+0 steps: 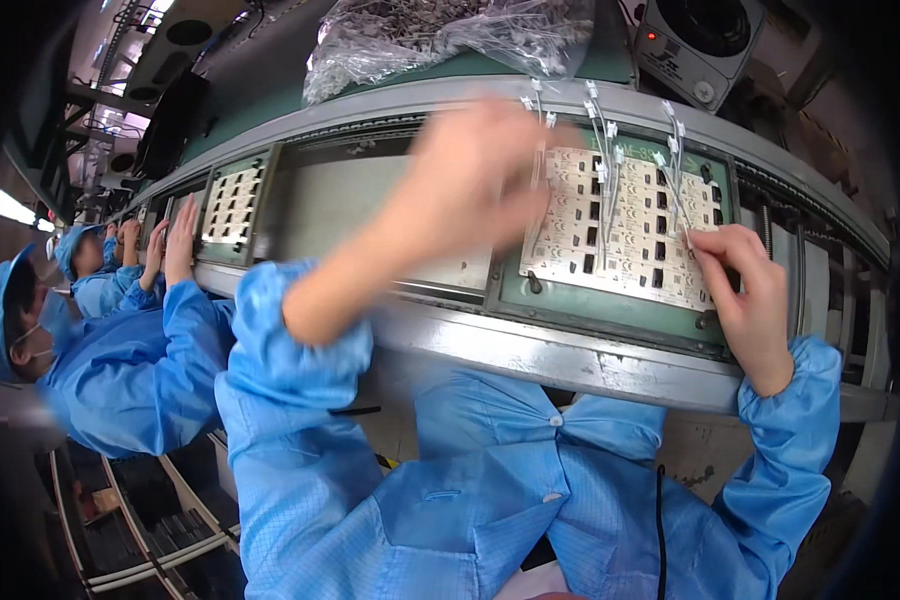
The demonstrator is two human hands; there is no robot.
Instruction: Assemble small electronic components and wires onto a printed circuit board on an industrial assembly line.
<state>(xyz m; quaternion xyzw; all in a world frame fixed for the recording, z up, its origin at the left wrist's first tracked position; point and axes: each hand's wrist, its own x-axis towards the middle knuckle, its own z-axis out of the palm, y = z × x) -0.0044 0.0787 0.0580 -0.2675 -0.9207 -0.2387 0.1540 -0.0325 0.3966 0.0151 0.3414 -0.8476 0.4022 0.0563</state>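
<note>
A white circuit board panel (630,262) with rows of black connectors lies in a green carrier (570,298) in front of me. Several thin grey cables with white plugs (610,190) lie across the panel, their far ends over the rail. My left hand (475,175) hovers above the panel's left side, smeared by motion, so its fingers and anything in them are unclear. At the panel's right edge my right hand (748,285) has thumb and forefinger closed near the lower end of a grey cable (679,200). Its fingertips hide what is pinched.
Beyond the far metal rail (420,98) sits a clear plastic bag (440,40) of cable parts. A fan unit (698,45) stands at the back right. Further left along the conveyor is another panel (233,205), beside co-workers in blue (135,370).
</note>
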